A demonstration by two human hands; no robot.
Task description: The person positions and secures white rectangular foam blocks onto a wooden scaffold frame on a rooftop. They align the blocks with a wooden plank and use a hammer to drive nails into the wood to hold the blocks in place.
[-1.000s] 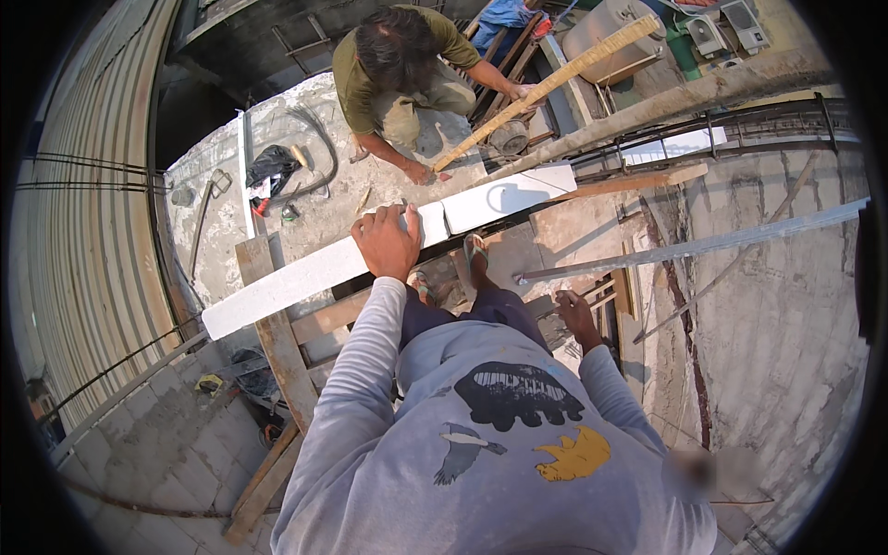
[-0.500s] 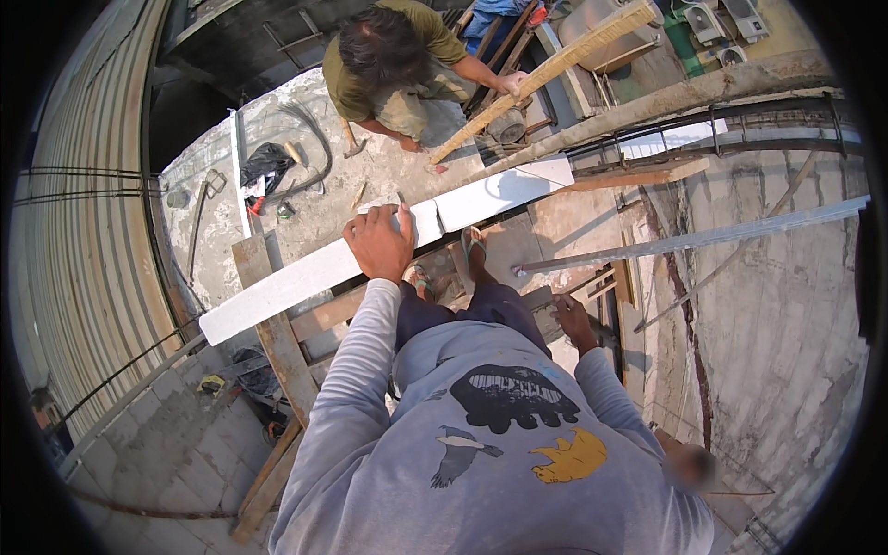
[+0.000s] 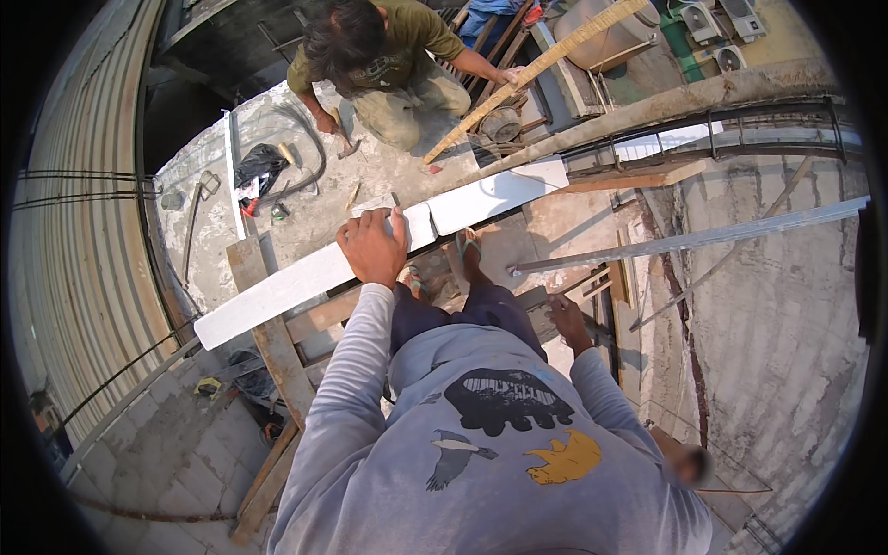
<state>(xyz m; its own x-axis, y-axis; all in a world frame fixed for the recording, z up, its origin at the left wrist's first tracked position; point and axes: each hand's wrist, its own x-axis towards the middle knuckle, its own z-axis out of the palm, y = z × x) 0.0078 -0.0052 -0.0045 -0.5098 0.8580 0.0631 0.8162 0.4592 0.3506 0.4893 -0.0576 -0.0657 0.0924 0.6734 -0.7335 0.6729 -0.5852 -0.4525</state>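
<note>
My left hand point(image 3: 373, 245) lies across a long white block point(image 3: 277, 291), its fingers curled over the far edge and the thumb up. Another white block point(image 3: 499, 196) continues the line to the right, with a narrow joint between the two. Lower and to the right hangs my right hand point(image 3: 567, 322), its fingers curled. Close to its fingertips is a dark grey flat piece point(image 3: 533, 297); whether the hand grips it is unclear.
Across the blocks a crouching person point(image 3: 388, 92) holds a long wooden batten point(image 3: 536, 79) and a hammer point(image 3: 346, 141). A metal bar point(image 3: 694, 239) extends to the right. Boards point(image 3: 282, 356) cross below the blocks. A black bag point(image 3: 259, 166) lies on the concrete.
The other person has shifted left, and one of their hands has moved off the floor to the hammer's handle. My hands keep nearly the same places.
</note>
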